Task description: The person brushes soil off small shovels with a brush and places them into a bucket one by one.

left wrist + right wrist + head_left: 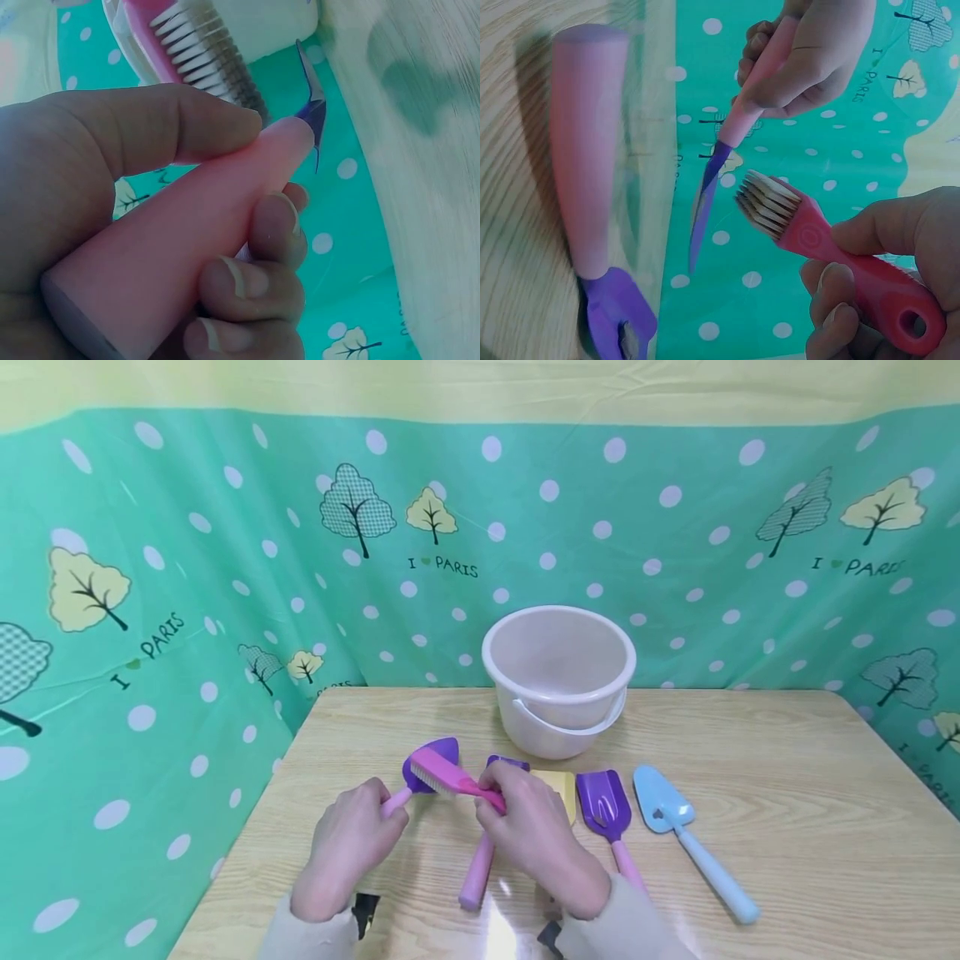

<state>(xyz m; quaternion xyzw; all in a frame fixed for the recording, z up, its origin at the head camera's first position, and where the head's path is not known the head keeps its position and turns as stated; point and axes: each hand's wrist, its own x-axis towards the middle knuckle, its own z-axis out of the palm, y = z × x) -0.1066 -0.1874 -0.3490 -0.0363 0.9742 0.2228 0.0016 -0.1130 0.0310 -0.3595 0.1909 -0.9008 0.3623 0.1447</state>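
Head view: right hand (531, 817) partly hides a yellow scoop (562, 784), apparently.

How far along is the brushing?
Done: nothing certain; no tool shows in the white bucket.
In hand: the left hand grips a purple trowel, the right hand holds a pink brush near that trowel.
Remaining, probably: the blue trowel and purple scoop beside it, both showing dark marks.

Bucket (551, 739) at back of bench (810, 777), curtain (480, 610) behind. Shovels (603, 802) before it, trowel (705, 860) at row's right. Brush (441, 770) front-left of bucket.
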